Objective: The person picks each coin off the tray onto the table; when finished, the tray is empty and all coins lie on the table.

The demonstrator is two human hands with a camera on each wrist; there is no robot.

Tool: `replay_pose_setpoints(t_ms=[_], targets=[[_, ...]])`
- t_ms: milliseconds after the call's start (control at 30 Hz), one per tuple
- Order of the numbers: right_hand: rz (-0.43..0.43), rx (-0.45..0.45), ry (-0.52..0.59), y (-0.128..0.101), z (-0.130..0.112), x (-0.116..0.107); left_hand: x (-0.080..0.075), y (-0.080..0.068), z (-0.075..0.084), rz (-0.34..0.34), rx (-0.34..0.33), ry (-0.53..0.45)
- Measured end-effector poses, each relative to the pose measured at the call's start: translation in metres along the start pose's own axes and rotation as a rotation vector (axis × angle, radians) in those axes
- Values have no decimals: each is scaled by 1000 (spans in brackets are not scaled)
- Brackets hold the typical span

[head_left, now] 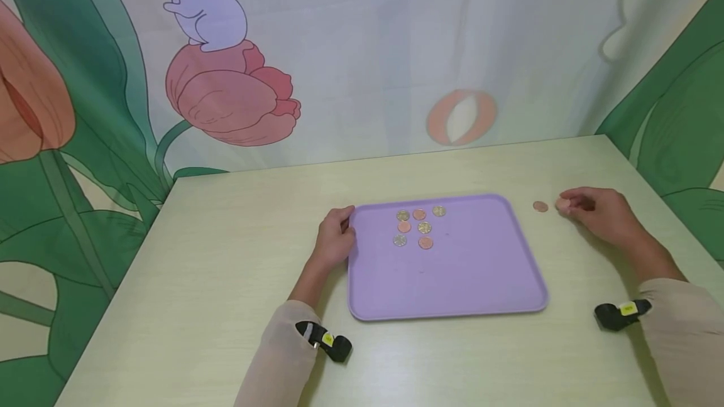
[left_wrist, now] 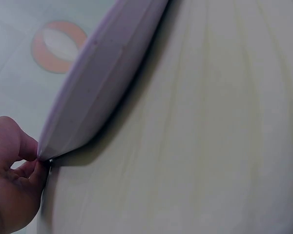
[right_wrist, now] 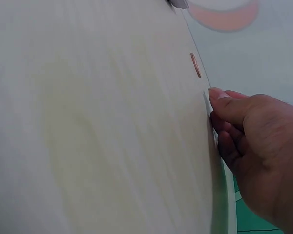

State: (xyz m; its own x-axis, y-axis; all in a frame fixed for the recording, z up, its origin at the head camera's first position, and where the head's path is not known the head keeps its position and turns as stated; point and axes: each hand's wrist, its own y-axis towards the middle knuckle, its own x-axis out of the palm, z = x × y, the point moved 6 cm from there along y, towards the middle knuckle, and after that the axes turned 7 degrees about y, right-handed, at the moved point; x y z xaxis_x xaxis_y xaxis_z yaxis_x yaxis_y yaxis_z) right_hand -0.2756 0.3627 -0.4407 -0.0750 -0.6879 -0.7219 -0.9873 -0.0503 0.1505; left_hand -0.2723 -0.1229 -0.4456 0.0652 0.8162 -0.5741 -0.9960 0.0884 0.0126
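A lilac tray [head_left: 481, 281] lies on the table, and my left hand [head_left: 335, 237] pinches its left rim near the far corner. The left wrist view shows thumb and fingers [left_wrist: 29, 146] meeting at the tray's edge [left_wrist: 83, 97]. Several copper, gold and silver coins [head_left: 425, 227] lie flat on the tray, in its far left part. To the right of the tray, my right hand [head_left: 602, 212] pinches a coin [head_left: 562, 204] between thumb and fingertips, low over the table; its thin edge shows in the right wrist view. Just left of that hand lies a copper coin [head_left: 540, 206].
The pale wooden table [head_left: 226, 281] ends at a printed cloth [head_left: 362, 49] hanging along its back edge. Black wrist cameras [head_left: 334, 344] sit on both sleeves, over the near part of the table.
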Motion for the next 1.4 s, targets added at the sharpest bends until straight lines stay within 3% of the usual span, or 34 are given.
replay_pose_setpoints(t_ms=[300, 1400], targets=[[18, -12, -10, -1, 6, -1, 0, 0, 0, 1, 2, -7], [-30, 140, -11, 5, 9, -5, 1, 1, -3, -4, -17, 0]])
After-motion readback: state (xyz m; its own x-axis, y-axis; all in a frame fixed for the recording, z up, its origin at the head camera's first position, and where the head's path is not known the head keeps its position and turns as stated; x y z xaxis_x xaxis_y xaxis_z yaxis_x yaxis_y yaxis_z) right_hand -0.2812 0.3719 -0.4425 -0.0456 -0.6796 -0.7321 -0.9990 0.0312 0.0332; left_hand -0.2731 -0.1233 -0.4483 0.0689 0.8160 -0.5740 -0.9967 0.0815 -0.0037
